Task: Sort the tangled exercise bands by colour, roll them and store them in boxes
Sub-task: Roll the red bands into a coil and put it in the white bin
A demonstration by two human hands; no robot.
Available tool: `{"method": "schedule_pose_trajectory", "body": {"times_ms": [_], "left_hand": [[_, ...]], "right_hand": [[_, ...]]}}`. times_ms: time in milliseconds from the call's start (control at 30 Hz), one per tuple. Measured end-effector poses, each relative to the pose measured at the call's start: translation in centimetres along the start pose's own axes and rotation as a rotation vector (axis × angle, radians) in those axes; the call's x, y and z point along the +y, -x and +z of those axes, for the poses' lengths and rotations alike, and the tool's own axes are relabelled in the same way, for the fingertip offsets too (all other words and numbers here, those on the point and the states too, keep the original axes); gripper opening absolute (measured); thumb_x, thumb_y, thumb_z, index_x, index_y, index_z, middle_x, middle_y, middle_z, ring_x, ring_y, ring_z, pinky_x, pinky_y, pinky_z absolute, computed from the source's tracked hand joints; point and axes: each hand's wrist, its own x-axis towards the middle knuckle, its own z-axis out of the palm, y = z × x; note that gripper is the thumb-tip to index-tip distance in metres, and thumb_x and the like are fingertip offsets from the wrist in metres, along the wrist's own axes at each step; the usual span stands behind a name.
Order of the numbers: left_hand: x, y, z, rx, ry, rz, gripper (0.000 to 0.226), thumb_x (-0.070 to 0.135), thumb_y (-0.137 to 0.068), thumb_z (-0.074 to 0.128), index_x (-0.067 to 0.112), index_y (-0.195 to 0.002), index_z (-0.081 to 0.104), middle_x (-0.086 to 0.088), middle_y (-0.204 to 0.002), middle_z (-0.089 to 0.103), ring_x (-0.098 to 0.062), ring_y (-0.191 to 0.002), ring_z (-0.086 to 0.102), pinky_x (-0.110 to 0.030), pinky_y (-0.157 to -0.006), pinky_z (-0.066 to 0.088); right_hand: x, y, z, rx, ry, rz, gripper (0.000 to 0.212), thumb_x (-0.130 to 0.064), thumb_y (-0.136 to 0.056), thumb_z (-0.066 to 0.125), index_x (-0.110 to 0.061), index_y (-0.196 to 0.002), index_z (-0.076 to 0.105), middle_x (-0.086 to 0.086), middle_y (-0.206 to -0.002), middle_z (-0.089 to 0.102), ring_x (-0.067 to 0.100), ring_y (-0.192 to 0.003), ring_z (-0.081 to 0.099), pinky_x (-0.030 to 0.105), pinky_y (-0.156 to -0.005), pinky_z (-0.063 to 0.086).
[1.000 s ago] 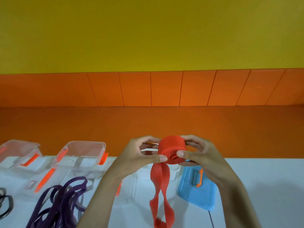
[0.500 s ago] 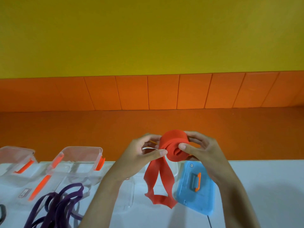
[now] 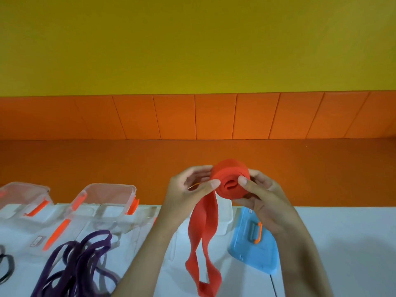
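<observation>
Both hands hold a red exercise band (image 3: pixel 230 179), partly wound into a thick roll, up in the air over the white table (image 3: pixel 342 243). My left hand (image 3: pixel 188 189) pinches the roll's left side with thumb and fingers. My right hand (image 3: pixel 261 196) grips its right side, thumb on the roll's face. The unrolled tail hangs down in a long loop to near the table. A tangle of purple bands (image 3: pixel 81 264) lies on the table at the lower left. A black band (image 3: pixel 6 269) shows at the left edge.
Two clear boxes (image 3: pixel 111 194) with orange clips stand at the back left, their clear lids lying before them. A blue lid (image 3: pixel 255 245) with an orange handle lies under my right wrist. Another clear box (image 3: pixel 225 219) sits behind the hanging tail. An orange padded bench runs behind the table.
The roll stays between both hands at about the same place. The hanging tail, drawn up short half a second ago, now hangs lower in a long loop. The view shifted slightly.
</observation>
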Motion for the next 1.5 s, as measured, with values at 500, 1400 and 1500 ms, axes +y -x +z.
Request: {"method": "schedule_pose_trajectory", "body": {"times_ms": [500, 1400, 1500], "left_hand": [[-0.1, 3.0, -2.7, -0.174, -0.279, -0.017, 0.046, 0.047, -0.067, 0.096, 0.038, -0.109, 0.079, 0.015, -0.103, 0.08, -0.009, -0.099, 0.077, -0.021, -0.087, 0.061], [-2.6, 3.5, -5.4, -0.29, -0.289, -0.132, 0.046, 0.04, -0.068, 0.1, 0.033, -0.108, 0.079, 0.012, -0.105, 0.081, -0.009, -0.101, 0.078, -0.02, -0.088, 0.06], [-3.5, 3.6, -5.1, -0.217, -0.245, -0.108, 0.047, 0.046, -0.066, 0.099, 0.039, -0.108, 0.078, 0.012, -0.106, 0.082, -0.01, -0.101, 0.078, -0.023, -0.089, 0.061]], "right_hand": [[-0.3, 1.5, -0.3, -0.271, 0.812, -0.043, 0.045, -0.033, -0.072, 0.096, -0.038, -0.111, 0.073, -0.011, -0.11, 0.075, 0.011, -0.1, 0.075, 0.03, -0.09, 0.062], [5.6, 2.8, 0.2, -0.18, 0.406, -0.068, 0.036, -0.037, -0.071, 0.09, -0.019, -0.099, 0.075, 0.009, -0.103, 0.074, 0.022, -0.096, 0.07, 0.03, -0.079, 0.058], [6.6, 2.6, 0.4, -0.143, 0.367, -0.076, 0.045, -0.039, -0.073, 0.089, -0.026, -0.114, 0.077, 0.005, -0.115, 0.077, 0.021, -0.107, 0.071, 0.03, -0.082, 0.059]]}}
